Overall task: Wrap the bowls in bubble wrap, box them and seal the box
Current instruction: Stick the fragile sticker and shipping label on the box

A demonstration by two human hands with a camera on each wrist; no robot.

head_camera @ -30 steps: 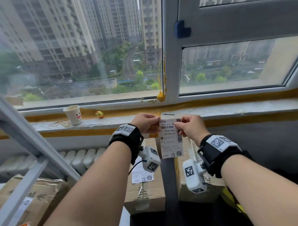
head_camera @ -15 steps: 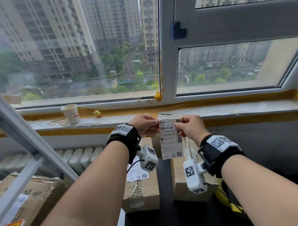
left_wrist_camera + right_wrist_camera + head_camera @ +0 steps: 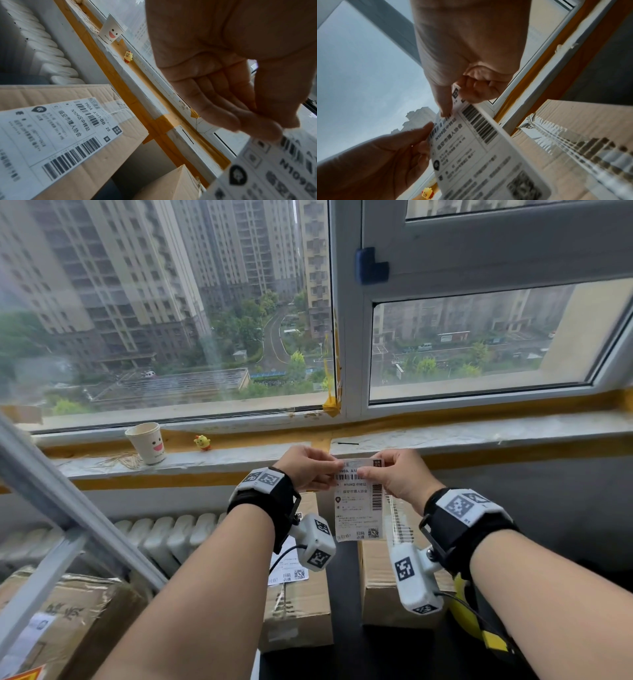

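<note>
We are holding a shipping label (image 3: 356, 501) up in front of us, above the gap between two boxes. Our left hand (image 3: 308, 467) is pinching its upper left edge between thumb and fingers, and our right hand (image 3: 397, 474) is pinching the upper right corner in the same way; in the right wrist view the corner is looking a little bent between the thumb and the finger. Compared with a moment ago, our right hand is now sitting closer to the left one, over the top line of print, so we judge we are starting to peel the label from its backing.

Below the hands, the left box (image 3: 298, 604) is lying closed and is already carrying its own label (image 3: 51, 138). The right box (image 3: 387, 583) is also closed, with clear tape (image 3: 565, 142) along its seam, and we see no label on its top. So the wrapping and sealing are seeming finished, and the bowls are probably inside; we cannot see them or any bubble wrap. We think the label is going on the right box next.

Farther away, another carton (image 3: 61, 618) is lying at the left under a metal bar. Behind the boxes a white radiator (image 3: 164, 539) is standing under the window sill (image 3: 479, 433), where a paper cup (image 3: 145, 442) and a small yellow toy (image 3: 202, 442) are resting.
</note>
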